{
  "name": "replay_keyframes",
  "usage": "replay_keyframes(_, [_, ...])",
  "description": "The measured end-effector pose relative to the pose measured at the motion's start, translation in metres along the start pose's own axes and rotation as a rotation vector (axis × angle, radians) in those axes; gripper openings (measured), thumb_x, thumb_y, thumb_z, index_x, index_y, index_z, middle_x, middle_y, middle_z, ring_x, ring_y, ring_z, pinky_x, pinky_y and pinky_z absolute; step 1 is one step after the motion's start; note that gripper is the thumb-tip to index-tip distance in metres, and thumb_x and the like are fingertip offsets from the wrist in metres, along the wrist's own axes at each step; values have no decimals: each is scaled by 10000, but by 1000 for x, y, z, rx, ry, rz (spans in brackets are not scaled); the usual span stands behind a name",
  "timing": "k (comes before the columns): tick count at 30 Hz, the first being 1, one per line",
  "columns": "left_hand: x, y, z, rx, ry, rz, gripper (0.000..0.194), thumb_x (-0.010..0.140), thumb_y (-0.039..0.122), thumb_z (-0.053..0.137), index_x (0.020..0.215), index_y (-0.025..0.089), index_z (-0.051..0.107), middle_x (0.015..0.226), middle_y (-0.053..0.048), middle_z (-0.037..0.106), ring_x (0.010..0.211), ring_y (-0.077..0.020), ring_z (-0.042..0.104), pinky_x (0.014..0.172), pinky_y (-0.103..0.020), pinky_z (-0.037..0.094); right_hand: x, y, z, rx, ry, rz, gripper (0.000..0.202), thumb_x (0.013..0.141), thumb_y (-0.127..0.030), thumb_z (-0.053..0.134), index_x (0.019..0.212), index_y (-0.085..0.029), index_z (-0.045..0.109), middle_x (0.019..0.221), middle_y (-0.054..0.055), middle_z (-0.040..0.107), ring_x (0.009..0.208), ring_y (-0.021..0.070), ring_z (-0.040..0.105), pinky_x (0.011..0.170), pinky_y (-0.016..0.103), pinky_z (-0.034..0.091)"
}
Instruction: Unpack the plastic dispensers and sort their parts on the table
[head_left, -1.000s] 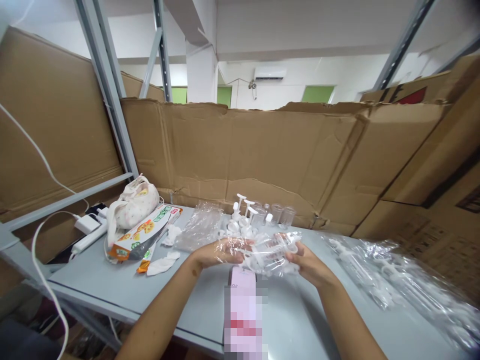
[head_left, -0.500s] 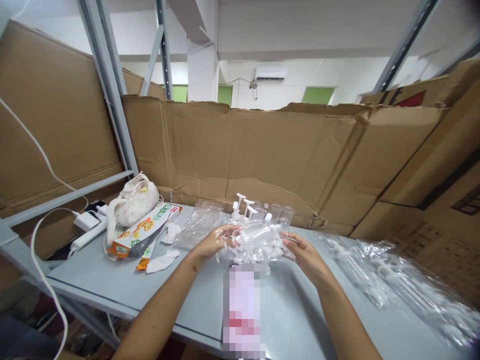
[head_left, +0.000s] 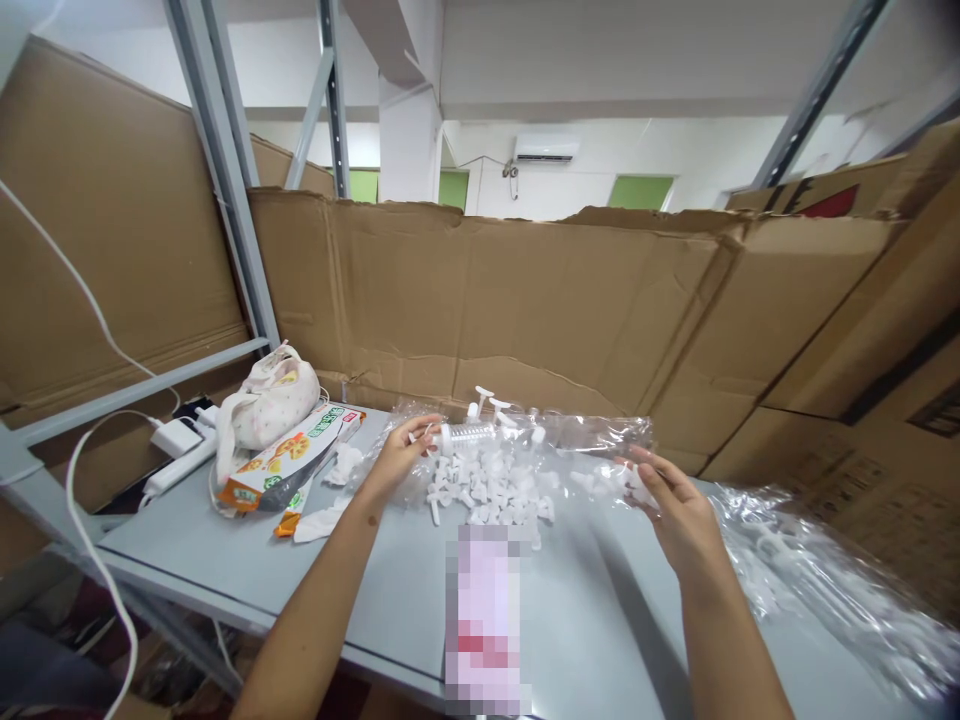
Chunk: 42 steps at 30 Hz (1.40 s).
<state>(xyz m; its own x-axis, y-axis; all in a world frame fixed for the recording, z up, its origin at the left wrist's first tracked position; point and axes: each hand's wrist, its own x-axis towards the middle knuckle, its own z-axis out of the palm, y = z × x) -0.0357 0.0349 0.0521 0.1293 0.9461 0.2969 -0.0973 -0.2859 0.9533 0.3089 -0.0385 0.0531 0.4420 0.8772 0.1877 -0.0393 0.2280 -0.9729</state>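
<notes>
Right hand [head_left: 675, 500] has moved outward since the earlier frame, white pieces [head_left: 499, 490] lying to its left; it pinches the clear bag [head_left: 596, 433]. Left hand [head_left: 401, 452] pinches the graduated tube [head_left: 470, 437] beyond them; dragging the bag could scatter pieces.

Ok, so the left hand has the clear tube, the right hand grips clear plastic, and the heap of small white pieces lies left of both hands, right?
Not quite: the head view shows the heap of small white pieces between the hands. The left hand has the clear tube and the right hand grips clear plastic.
</notes>
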Motion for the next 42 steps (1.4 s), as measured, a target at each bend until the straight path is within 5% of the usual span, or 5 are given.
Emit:
replay_keyframes(5, [3, 1, -5, 40, 115, 31, 383, 692, 274, 585, 1050, 141, 606, 965, -81, 670, 661, -119, 585, 615, -231, 440, -1, -8, 3, -9, 22, -58, 449, 620, -466, 719, 998, -237, 636, 952, 72, 678, 746, 166, 586, 511, 225, 458])
replay_keyframes(16, [-15, 28, -25, 525, 395, 250, 321, 784, 262, 479, 1071, 184, 601, 1069, -64, 645, 978, -195, 579, 778, -280, 468, -1, -23, 7, -146, 15, -189, 431, 644, -476, 698, 992, -235, 616, 918, 73, 688, 851, 230, 613, 534, 261, 454])
replay_keyframes(23, [-60, 26, -27, 877, 155, 423, 270, 860, 227, 418, 1095, 214, 550, 1188, -57, 587, 1089, -185, 533, 938, -337, 404, -6, -38, 13, -264, -37, -258, 428, 692, -487, 649, 1031, -229, 602, 917, 80, 677, 766, 215, 618, 527, 267, 432])
replay_keyframes(30, [-107, 4, -41, 983, -69, 541, 254, 857, 146, 433, 1068, 211, 559, 1210, -69, 581, 1071, -170, 556, 883, -300, 462, -10, -49, 16, -361, -28, -288, 438, 685, -494, 649, 1033, -230, 613, 882, 63, 678, 825, 233, 619, 623, 299, 474])
replay_keyframes(42, [-146, -16, -51, 985, -112, 516, 238, 846, 145, 448, 1023, 220, 590, 1184, -83, 600, 1013, -175, 593, 859, -286, 496, -17, -57, 14, -275, 57, -379, 376, 688, -463, 666, 1011, -276, 618, 995, 54, 663, 978, 266, 602, 864, 402, 465])
